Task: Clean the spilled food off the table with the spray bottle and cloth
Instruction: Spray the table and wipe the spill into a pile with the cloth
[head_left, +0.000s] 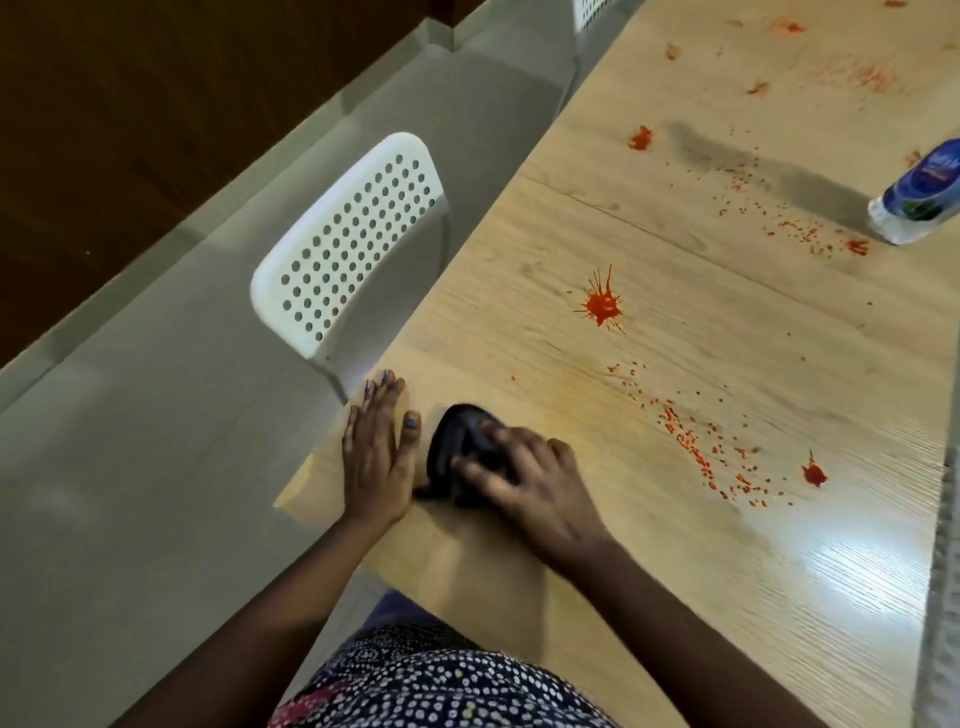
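The clear plastic bottle with a blue label (922, 200) is cut off at the right edge; the fingers (488, 475) on the crumpled dark cloth (457, 452) are blurred.

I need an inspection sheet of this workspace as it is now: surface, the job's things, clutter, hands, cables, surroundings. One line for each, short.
Surface: wooden table, glossy near the person; red splat, trails of red crumbs and fainter red smears farther away.
Job's things: dark cloth near the table's corner; bottle at the right edge of the view, spray head out of view.
Clutter: nothing seen.
Hands: left hand flat and open on the table beside the cloth; right hand pressing on the cloth, blurred.
Cables: nothing seen.
Surroundings: white perforated chair beside the table, pale floor.
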